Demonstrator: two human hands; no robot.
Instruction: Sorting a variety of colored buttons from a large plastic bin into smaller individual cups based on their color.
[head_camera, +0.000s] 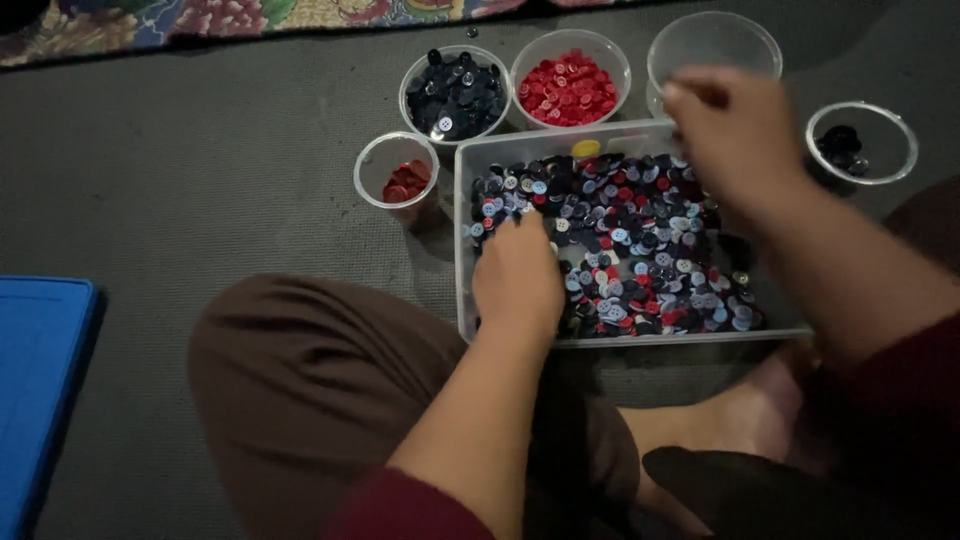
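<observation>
While the left hand (517, 275) rests fingers-down in the mixed buttons (640, 240) of the clear tray (465, 240) on the floor, its grip hidden, the blurred right hand (735, 135) looks pinched above the tray's far edge. A loose pinch could drop a button beside the empty cup (712, 45).

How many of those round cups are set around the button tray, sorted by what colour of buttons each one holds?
Cups with dark navy or black buttons: 2, the full cup and the small cup at far right.
Cups with red buttons: 2, the full cup and the small cup.
Cups that look empty: 1, the clear cup.
Total: 5 cups beside the tray.
</observation>
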